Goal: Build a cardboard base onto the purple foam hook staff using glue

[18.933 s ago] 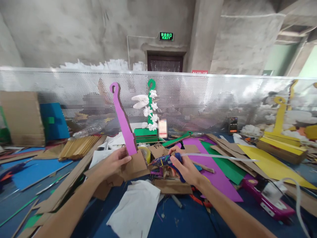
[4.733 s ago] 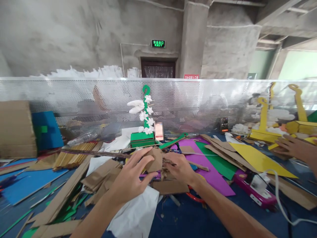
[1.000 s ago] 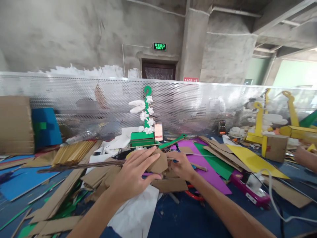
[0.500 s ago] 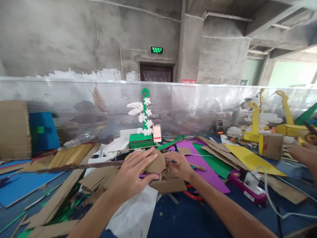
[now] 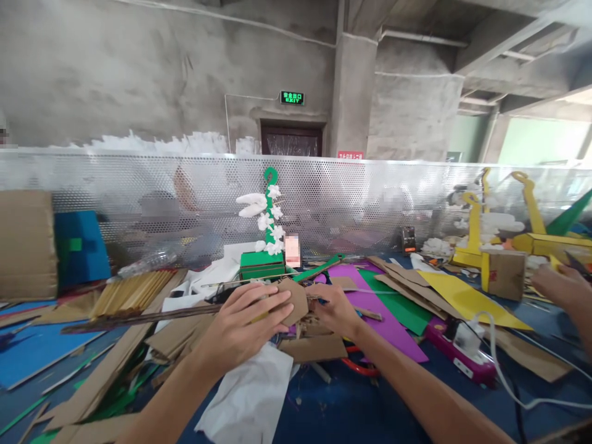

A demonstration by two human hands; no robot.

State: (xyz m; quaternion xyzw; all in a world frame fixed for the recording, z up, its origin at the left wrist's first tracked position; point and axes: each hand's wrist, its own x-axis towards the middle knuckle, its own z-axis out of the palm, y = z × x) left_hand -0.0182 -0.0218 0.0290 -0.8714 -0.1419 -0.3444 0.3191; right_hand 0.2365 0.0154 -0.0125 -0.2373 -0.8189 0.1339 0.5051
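Observation:
My left hand [image 5: 252, 317] is closed on a small many-sided piece of brown cardboard [image 5: 296, 301], its fingers stretched across the piece's left side. Close against the right edge of that piece is my right hand [image 5: 337, 307], its fingers bent into a pinch. What lies between those fingertips is too small and hidden to name. Beneath both hands is a heap of cardboard scraps [image 5: 319, 348]. A long thin dark-brown strip [image 5: 139, 317] runs leftward from my left hand. Part of a red ring-shaped handle [image 5: 361, 369] shows below my right wrist.
Behind the hands stands a green hook-topped stand with white flowers [image 5: 271, 228], before a perforated metal screen [image 5: 208, 209]. Purple board [image 5: 393, 336], yellow board [image 5: 472, 299] and a magenta power strip [image 5: 462, 357] lie rightward. A co-worker's hand [image 5: 555, 287] is at far right.
My left fingers have shifted on the cardboard piece, and the thumb that showed below it is less visible. The piece has turned slightly. My right hand stays at its edge.

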